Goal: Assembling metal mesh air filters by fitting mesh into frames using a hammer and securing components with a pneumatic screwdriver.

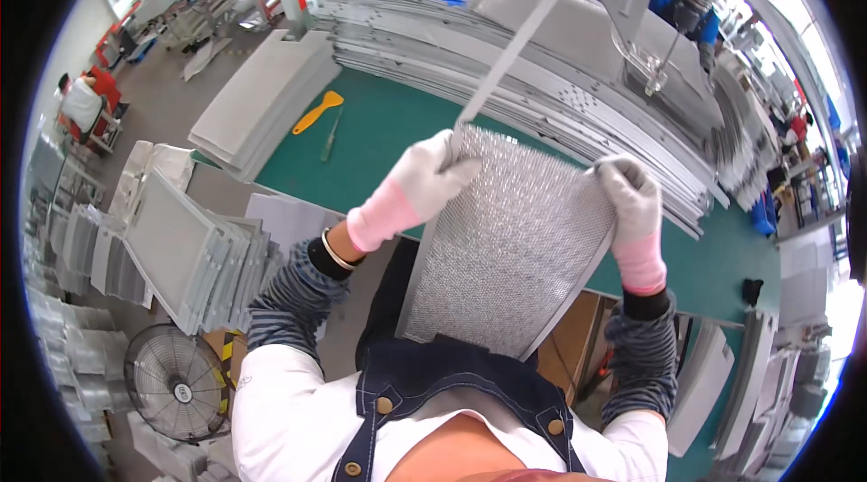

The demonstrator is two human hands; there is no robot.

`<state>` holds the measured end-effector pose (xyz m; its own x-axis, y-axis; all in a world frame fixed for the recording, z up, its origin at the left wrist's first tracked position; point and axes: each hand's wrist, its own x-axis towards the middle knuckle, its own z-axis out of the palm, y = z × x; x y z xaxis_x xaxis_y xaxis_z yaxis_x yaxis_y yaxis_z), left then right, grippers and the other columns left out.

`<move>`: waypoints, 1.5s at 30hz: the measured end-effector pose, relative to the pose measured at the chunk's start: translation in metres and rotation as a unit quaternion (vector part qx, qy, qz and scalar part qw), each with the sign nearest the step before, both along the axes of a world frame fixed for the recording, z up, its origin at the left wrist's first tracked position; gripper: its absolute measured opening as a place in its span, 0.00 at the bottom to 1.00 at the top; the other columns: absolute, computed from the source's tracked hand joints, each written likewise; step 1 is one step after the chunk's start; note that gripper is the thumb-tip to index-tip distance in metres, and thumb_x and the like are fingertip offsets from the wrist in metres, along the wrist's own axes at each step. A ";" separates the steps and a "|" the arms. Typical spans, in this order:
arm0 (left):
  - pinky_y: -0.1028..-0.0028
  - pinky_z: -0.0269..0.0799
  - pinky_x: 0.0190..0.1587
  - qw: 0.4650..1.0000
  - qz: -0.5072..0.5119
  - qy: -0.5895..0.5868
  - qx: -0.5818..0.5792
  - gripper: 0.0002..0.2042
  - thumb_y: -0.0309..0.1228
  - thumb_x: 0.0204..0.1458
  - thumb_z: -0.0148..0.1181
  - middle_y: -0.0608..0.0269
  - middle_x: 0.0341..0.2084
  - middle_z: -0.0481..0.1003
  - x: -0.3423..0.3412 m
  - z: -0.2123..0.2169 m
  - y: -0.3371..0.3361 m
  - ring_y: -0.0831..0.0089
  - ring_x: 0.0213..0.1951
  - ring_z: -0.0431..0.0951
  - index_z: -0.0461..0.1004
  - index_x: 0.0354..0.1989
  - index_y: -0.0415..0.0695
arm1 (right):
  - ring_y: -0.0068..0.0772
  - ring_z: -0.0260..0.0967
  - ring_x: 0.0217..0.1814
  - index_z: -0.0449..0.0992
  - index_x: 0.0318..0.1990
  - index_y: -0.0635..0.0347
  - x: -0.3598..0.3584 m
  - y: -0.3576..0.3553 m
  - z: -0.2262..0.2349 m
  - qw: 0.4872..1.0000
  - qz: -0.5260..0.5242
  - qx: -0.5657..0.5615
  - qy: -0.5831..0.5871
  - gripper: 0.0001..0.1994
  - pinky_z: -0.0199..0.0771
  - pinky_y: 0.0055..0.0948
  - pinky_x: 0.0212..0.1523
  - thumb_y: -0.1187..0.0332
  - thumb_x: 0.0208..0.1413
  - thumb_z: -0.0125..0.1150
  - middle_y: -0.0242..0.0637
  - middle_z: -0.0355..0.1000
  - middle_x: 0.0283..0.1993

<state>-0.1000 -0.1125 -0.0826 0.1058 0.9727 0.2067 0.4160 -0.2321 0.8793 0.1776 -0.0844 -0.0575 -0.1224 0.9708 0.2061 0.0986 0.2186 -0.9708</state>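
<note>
A silvery metal mesh filter panel [510, 243] leans tilted between my body and the bench, with thin metal strips along its two long sides. My left hand [424, 180], in a white and pink glove, is closed on its far left corner. At that corner a long flat metal strip [515, 44] slants away over the bench; whether it is joined to the panel I cannot tell. The far right corner is pinched in my gloved right hand [632, 207]. The panel's near end rests against my dark apron [452, 369].
On the green bench [379, 121] lie a yellow scraper [318, 112] and a thin screwdriver-like tool [331, 136]. Long metal strips [433, 49] are piled behind. Pale panels [262, 103] are stacked left, near framed panels [194, 247] and a fan [178, 383]. A machine [668, 13] overhangs the far right.
</note>
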 end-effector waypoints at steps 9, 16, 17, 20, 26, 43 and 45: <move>0.76 0.69 0.31 0.958 -0.230 0.170 0.010 0.39 0.22 0.43 0.62 0.62 0.20 0.73 -0.037 0.087 0.023 0.77 0.22 0.71 0.55 0.69 0.45 | 0.20 0.69 0.37 0.74 0.43 0.66 -0.016 -0.006 -0.008 0.995 0.078 0.068 -0.006 0.24 0.66 0.23 0.44 0.48 0.63 0.52 0.33 0.76 0.33; 0.69 0.71 0.35 0.842 -0.463 0.274 0.046 0.26 0.25 0.44 0.61 0.53 0.28 0.76 0.020 0.107 0.061 0.68 0.27 0.75 0.70 0.56 0.39 | 0.35 0.73 0.49 0.60 0.60 0.70 -0.028 -0.021 0.001 0.993 0.067 0.053 0.079 0.39 0.71 0.29 0.50 0.37 0.61 0.42 0.48 0.72 0.48; 0.68 0.72 0.36 0.826 -0.465 0.312 0.054 0.25 0.25 0.44 0.61 0.52 0.30 0.77 0.027 0.105 0.064 0.66 0.28 0.76 0.70 0.56 0.38 | 0.32 0.73 0.46 0.62 0.60 0.70 -0.022 -0.016 -0.003 0.994 0.079 0.068 0.033 0.36 0.70 0.27 0.50 0.40 0.62 0.44 0.47 0.72 0.49; 0.69 0.71 0.34 0.827 -0.451 0.336 0.027 0.25 0.25 0.45 0.62 0.50 0.30 0.78 0.041 0.101 0.071 0.66 0.28 0.77 0.71 0.55 0.38 | 0.28 0.71 0.46 0.64 0.59 0.67 -0.020 -0.012 -0.004 0.998 0.059 0.029 0.026 0.33 0.68 0.27 0.51 0.43 0.64 0.44 0.44 0.72 0.49; 0.75 0.70 0.31 0.916 -0.364 0.152 -0.077 0.19 0.27 0.47 0.63 0.59 0.24 0.78 0.052 0.074 0.063 0.79 0.24 0.72 0.75 0.50 0.37 | 0.34 0.66 0.54 0.57 0.64 0.66 -0.026 -0.003 -0.027 0.992 0.021 0.077 0.099 0.38 0.65 0.33 0.57 0.37 0.63 0.36 0.44 0.67 0.51; 0.71 0.66 0.29 0.903 -0.362 0.196 -0.119 0.15 0.38 0.54 0.61 0.56 0.17 0.70 0.071 0.075 0.059 0.72 0.21 0.69 0.76 0.35 0.35 | 0.18 0.66 0.21 0.72 0.53 0.73 -0.005 -0.057 -0.028 0.937 -0.192 0.209 -0.202 0.26 0.68 0.17 0.26 0.80 0.43 0.69 0.34 0.72 0.24; 0.68 0.66 0.28 0.874 -0.442 0.204 0.000 0.18 0.42 0.58 0.57 0.52 0.17 0.69 0.077 0.060 0.065 0.62 0.20 0.69 0.73 0.35 0.35 | 0.13 0.64 0.22 0.73 0.53 0.73 -0.005 -0.062 -0.026 0.922 -0.230 0.241 -0.198 0.24 0.66 0.15 0.25 0.80 0.44 0.69 0.32 0.73 0.24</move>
<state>-0.0225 -0.0474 -0.0230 0.8806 0.4733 -0.0233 0.3522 -0.6208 0.7004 0.1731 -0.1467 -0.0839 0.1210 0.7457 0.6552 0.6136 0.4627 -0.6399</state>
